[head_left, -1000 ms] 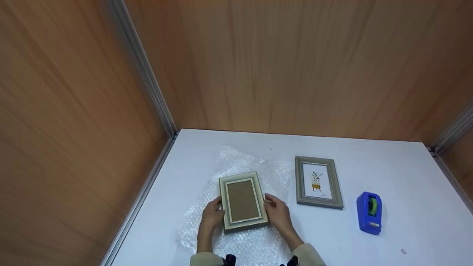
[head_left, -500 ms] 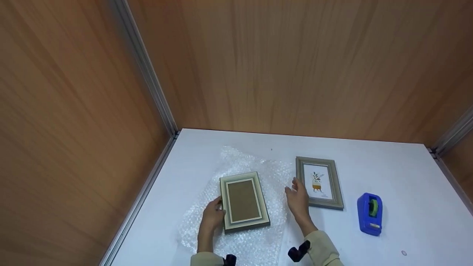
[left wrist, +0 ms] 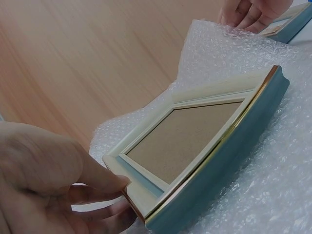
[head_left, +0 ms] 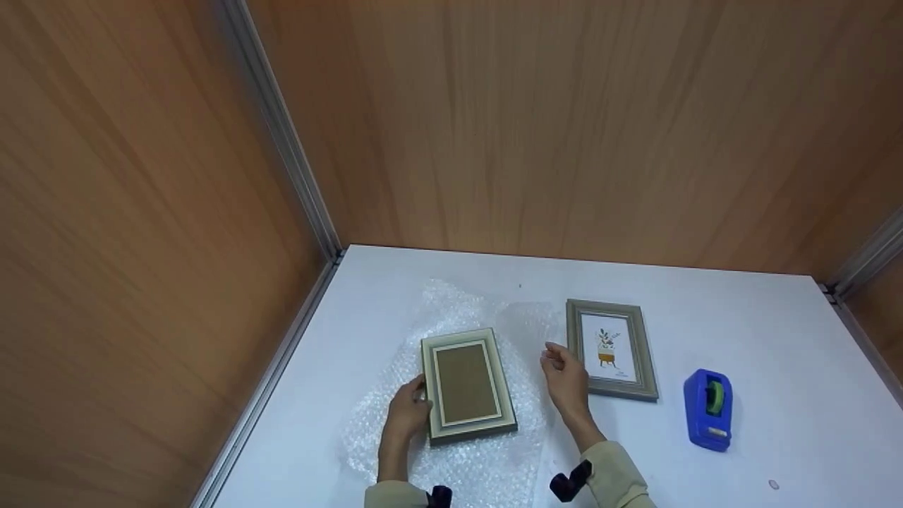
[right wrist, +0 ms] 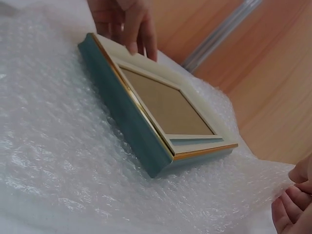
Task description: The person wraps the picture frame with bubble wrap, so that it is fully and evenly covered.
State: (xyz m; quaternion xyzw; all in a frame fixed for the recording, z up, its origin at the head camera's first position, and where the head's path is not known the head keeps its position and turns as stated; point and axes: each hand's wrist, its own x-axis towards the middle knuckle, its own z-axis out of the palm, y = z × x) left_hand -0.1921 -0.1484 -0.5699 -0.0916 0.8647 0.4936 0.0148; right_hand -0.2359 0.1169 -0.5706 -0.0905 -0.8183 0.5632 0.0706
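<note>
A cream picture frame (head_left: 465, 384) with a brown panel in its opening lies on a sheet of bubble wrap (head_left: 377, 420). Its sides look blue-green with a gold line in both wrist views. At the frame's left edge my left hand (head_left: 408, 410) grips it, thumb on the top face (left wrist: 44, 180). My right hand (head_left: 566, 381) pinches the right edge of the bubble wrap, which is slightly lifted there; the right wrist view shows those fingers (right wrist: 295, 204) at the sheet's edge. Just beyond that hand lies a grey-green picture frame (head_left: 645, 353) with a potted-plant print.
A blue tape dispenser (head_left: 707, 427) with a green roll stands to the right on the white table (head_left: 776, 339). Wooden panels (head_left: 564, 127) rise behind and on the left (head_left: 141, 247). A small round spot (head_left: 773, 485) lies near the front right.
My right hand has let go of the cream frame's right edge, moved right, and taken hold of the bubble wrap's edge, lifting it a little. The left hand stays on the frame.
</note>
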